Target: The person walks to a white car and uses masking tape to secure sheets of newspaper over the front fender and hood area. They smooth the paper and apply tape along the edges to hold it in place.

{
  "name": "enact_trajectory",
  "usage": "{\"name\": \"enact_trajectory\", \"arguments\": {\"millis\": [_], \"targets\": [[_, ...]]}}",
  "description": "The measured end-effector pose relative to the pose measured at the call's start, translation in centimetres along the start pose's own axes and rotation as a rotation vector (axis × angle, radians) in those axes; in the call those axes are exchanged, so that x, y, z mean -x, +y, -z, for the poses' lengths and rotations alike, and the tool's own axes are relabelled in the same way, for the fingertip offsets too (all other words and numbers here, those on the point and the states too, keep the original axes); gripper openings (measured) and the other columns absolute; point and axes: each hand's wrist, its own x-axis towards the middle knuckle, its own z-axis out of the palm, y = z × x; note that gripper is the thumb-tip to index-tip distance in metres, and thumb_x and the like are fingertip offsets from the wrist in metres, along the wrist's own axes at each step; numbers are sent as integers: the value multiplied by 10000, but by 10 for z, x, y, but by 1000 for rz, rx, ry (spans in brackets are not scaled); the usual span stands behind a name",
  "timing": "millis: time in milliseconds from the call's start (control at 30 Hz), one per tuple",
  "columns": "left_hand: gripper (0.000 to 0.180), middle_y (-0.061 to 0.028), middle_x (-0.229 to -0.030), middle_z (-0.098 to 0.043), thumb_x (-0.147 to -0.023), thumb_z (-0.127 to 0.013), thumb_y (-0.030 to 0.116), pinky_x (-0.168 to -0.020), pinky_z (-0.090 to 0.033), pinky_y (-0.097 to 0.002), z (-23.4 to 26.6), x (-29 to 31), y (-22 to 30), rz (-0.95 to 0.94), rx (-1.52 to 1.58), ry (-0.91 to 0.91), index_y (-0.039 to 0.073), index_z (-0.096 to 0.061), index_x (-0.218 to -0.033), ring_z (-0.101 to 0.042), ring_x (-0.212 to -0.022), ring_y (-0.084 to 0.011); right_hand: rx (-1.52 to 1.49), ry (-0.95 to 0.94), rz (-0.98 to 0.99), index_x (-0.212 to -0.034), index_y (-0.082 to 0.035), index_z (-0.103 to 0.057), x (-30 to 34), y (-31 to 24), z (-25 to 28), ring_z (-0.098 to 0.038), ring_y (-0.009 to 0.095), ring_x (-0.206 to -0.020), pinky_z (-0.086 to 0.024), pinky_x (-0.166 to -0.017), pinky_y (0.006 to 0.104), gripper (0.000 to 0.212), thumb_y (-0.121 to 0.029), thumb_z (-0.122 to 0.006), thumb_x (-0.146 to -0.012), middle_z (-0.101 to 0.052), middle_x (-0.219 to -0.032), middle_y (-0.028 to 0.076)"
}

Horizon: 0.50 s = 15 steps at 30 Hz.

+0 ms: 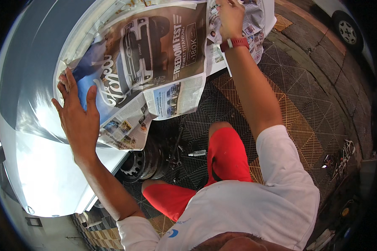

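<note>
Head view: left hand [80, 119]'s spread over the newspaper [155, 62]'s left edge, paper draped on the grey-and-white car body [46, 163]. Right hand [231, 19]'s curled at the far right, can't tell if pinching. Probably light, floppy, tears easily; grab the edges gently.

I'm getting strong glare off the glossy white car panel [42, 175] at near left, nearly blown out. Softer sheen just left of my bare left hand [80, 125]. Colour-printed newspaper sheet [184, 50] fairly evenly lit, reads crisp. Black-and-tan slatted plastic floor tiles [287, 79] dimmer, deep shadow under the panel. Fisheye bends rim lines; corners go black.
</note>
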Motion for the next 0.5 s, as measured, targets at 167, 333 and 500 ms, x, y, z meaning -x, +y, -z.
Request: {"name": "enact_trajectory", "arguments": {"millis": [167, 333, 500], "targets": [[593, -142, -1628, -557, -1067, -677, 190, -1305, -277, -581, -22, 32, 3, -40, 239, 383, 67, -491, -1617, -505, -1522, -368, -349, -350, -163, -1484, -52, -385, 138, -93, 27, -676, 132, -891, -525, -733, 270, 469, -30, -593, -1064, -634, -1007, 44], [360, -149, -1255, -768, -1018, -770, 128, -1016, -554, -397, -73, 129, 77, 165, 1187, -369, -25, -712, -1338, -713, -1172, -220, -135, -1028, -254, -1614, -54, -241, 273, -147, 73, -756, 342, -900, -577, -815, 472, 649, -2, -561, -1053, -694, -1009, 197], [280, -85, -1018, -736, -998, -778, 58, -844, -575, -284, -99, 192, 96, 357, 1573, -413, 0, -719, -1266, -710, -948, -133, 50, -1120, -158, -1665, -59, -235, 311, -150, 84, -724, 443, -835, -566, -760, 519, 723, -120, -634, -1065, -728, -1004, 229]]}}
